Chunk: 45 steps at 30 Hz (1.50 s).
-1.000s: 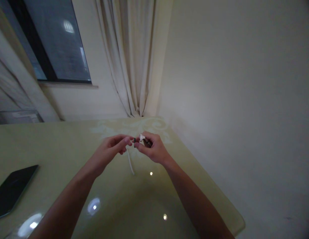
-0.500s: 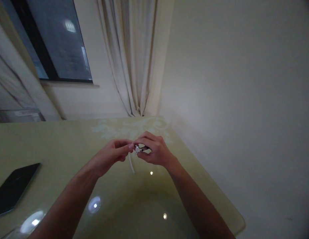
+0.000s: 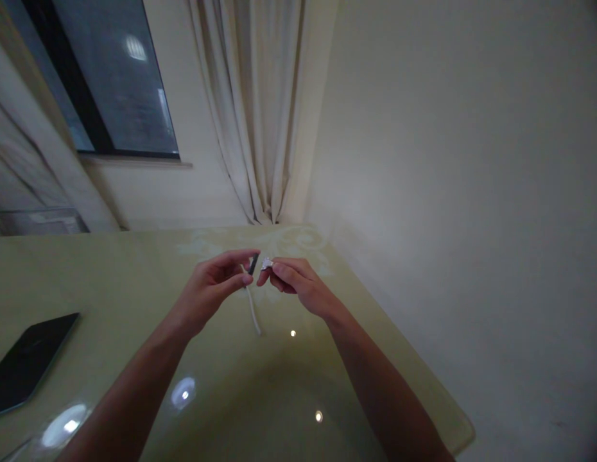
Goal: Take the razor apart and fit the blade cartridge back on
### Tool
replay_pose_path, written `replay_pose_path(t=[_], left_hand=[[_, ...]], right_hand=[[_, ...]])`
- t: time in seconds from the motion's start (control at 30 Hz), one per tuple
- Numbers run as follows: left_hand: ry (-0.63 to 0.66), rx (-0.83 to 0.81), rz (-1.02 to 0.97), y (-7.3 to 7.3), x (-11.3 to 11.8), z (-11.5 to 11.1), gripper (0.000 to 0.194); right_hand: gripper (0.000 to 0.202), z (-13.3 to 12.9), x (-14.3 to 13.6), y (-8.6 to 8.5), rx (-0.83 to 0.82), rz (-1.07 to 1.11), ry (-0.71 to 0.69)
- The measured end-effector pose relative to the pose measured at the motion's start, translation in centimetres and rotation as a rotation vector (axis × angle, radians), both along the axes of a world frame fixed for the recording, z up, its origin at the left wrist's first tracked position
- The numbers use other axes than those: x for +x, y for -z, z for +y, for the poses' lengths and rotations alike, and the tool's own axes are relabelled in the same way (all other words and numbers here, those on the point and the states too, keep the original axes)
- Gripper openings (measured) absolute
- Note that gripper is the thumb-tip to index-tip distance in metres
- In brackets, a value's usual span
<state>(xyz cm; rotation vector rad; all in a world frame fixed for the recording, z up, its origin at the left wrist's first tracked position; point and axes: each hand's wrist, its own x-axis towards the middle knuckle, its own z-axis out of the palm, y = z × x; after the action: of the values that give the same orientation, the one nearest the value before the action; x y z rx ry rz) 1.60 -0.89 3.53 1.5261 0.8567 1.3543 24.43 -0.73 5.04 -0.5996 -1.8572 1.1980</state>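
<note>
Between the thumb and fingers of my left hand point(image 3: 214, 285) is a small dark flat piece point(image 3: 253, 264), tilted on end. My right hand point(image 3: 301, 280) pinches a small silvery-white object point(image 3: 266, 264) at its fingertips. The two pieces are close together with a narrow gap between them, above the table. A thin white strip point(image 3: 253, 311) lies on the table below my left fingertips, its upper end partly hidden by them.
The glossy greenish table point(image 3: 221, 385) bears a dark flat device point(image 3: 31, 359) at the left. A clear object shows at the lower left edge. Behind are curtains point(image 3: 260, 109) and a window point(image 3: 115, 77); a wall point(image 3: 447, 192) runs along the right.
My hands have moved slightly apart and up. The dark piece now shows upright in my left fingers, and my right hand has turned, with the silvery object at its fingertips.
</note>
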Motion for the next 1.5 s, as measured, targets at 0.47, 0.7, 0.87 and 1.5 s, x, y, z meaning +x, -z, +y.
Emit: replay_pose_path(t=[0.47,0.7,0.87,1.5], left_hand=[[0.059,-0.006,-0.006,-0.2,0.1,-0.3,0.043],[0.051,0.001,0.002,-0.4,0.2,-0.4,0.041],[0.055,-0.002,0.003,-0.4,0.2,-0.4,0.041],[0.006,0.042,0.063,-1.5,0.3,-0.9,0.039]], right_hand=[[0.052,0.2,-0.1,0.3,0.043,-0.032,0.005],[0.05,0.0,-0.1,0.1,0.07,-0.043,-0.015],[0.05,-0.2,0.0,-0.1,0.08,-0.075,0.003],[0.054,-0.3,0.4,-0.6,0.167,-0.198,0.058]])
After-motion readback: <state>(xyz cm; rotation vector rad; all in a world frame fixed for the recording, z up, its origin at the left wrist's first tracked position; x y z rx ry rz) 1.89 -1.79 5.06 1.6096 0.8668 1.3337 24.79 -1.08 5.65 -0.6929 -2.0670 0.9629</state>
